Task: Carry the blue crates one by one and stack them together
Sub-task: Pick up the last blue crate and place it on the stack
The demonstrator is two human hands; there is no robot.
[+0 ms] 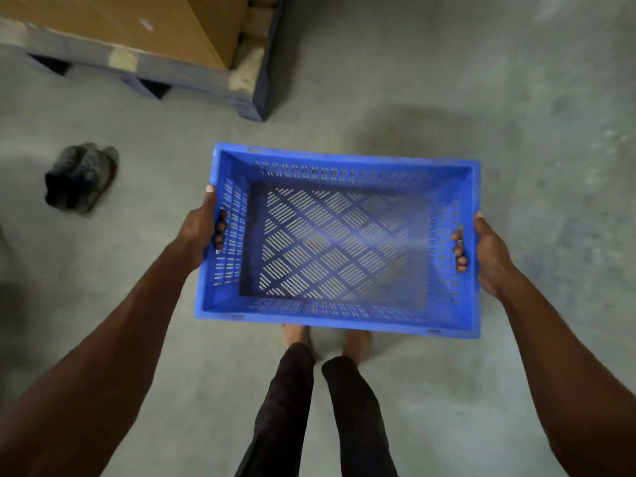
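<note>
The grey concrete floor fills the view, with a dark wooden pallet carrying a brown cardboard box at the top left. A dark pair of slippers lies well apart from it. The blue perforated plastic crate hangs in the air above the bare feet, and it holds nothing inside. The left hand and the right hand each grip a side handle slot, fingers curled through. This looks like the carrying step. No stack is visible, so the next move probably calls for walking to it and lowering the crate level.
</note>
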